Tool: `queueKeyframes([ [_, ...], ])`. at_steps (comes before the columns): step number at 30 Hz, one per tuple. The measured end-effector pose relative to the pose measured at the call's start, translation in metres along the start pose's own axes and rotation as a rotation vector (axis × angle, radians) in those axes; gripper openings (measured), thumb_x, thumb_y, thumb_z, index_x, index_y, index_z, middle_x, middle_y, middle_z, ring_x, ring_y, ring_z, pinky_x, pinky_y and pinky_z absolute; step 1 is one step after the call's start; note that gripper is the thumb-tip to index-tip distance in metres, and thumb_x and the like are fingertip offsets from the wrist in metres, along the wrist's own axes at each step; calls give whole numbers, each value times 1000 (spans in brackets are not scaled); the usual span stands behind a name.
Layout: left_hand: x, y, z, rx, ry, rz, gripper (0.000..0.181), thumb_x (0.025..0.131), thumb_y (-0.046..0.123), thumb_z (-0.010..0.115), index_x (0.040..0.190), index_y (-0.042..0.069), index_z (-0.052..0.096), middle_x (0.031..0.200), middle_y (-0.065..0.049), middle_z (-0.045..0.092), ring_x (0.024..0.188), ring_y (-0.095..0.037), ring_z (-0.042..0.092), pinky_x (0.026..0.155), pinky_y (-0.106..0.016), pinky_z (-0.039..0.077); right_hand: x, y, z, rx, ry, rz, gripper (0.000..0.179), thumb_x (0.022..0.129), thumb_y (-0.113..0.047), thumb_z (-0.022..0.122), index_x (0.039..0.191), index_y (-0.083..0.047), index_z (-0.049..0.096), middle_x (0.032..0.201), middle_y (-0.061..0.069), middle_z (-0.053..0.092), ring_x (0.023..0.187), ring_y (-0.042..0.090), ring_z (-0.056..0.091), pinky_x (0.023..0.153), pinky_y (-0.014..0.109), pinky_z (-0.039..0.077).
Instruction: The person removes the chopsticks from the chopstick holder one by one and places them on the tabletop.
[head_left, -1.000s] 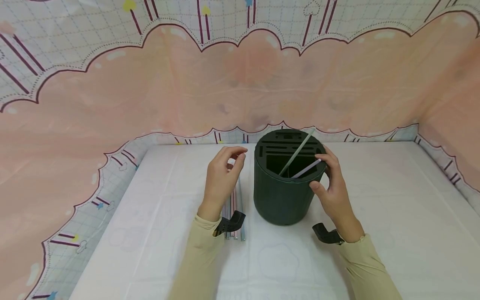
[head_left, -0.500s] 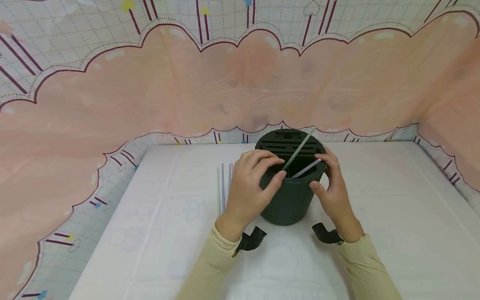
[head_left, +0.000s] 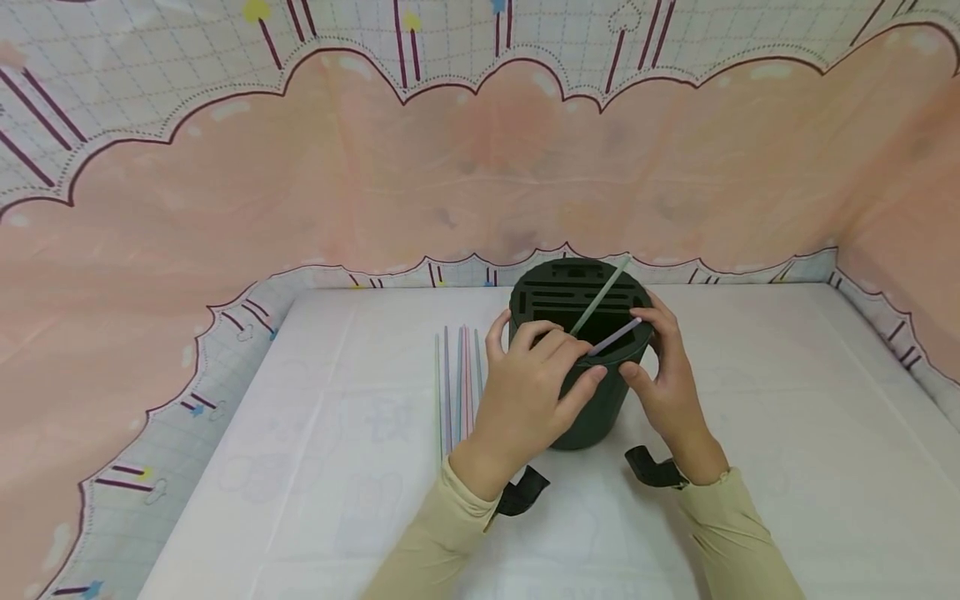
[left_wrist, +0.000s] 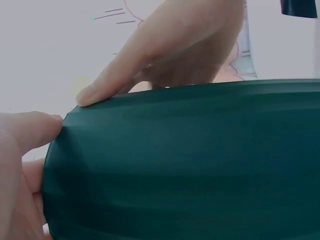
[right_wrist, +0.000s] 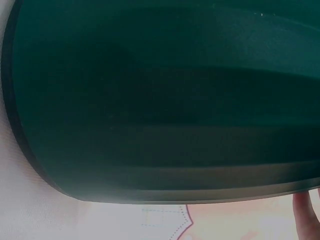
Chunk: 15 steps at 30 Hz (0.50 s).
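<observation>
A dark green round container [head_left: 592, 417] with a slotted top stands upright on the table. A pale green stick [head_left: 602, 296] and a pale purple stick [head_left: 617, 335] lean out of its opening. My left hand [head_left: 525, 392] grips the front left of the rim, its fingertips near the lower ends of both sticks. My right hand [head_left: 667, 383] holds the right side of the rim, thumb on the front wall. The left wrist view shows the container's wall [left_wrist: 190, 165] with both hands at its edge. What the left fingers touch inside is hidden.
Several thin coloured sticks [head_left: 447, 383] lie side by side on the white table [head_left: 337, 467], left of the container and partly behind my left hand. A peach and white patterned cloth [head_left: 450, 183] hangs behind the table.
My left hand has moved right, from above the loose sticks to the container's front rim, its fingers now lower at the opening. The right hand and container have stayed in place.
</observation>
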<state>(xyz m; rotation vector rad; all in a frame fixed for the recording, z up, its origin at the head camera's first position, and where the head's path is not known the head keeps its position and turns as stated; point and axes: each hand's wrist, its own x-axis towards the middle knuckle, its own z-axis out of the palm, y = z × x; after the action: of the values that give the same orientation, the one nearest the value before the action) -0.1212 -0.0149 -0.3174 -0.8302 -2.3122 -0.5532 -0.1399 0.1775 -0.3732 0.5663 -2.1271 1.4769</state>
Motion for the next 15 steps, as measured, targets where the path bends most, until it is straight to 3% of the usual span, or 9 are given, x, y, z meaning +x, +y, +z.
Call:
queueKeyframes([
  [8, 1, -2, -5, -102, 16, -28, 23, 92, 36, 54, 98, 17, 65, 95, 7, 63, 98, -12, 54, 106, -54, 20, -1, 2, 0, -4, -1, -10, 78, 80, -60, 54, 133, -4, 36, 151, 1, 21, 137, 22, 23, 109, 40, 23],
  [15, 2, -9, -15, -286, 60, -74, 13, 91, 23, 58, 99, 16, 65, 96, 6, 65, 93, -6, 58, 106, -48, 25, -1, -1, 0, 2, -10, 0, 76, 81, -58, 55, 133, -7, 35, 151, 3, 20, 137, 23, 22, 108, 56, 20],
])
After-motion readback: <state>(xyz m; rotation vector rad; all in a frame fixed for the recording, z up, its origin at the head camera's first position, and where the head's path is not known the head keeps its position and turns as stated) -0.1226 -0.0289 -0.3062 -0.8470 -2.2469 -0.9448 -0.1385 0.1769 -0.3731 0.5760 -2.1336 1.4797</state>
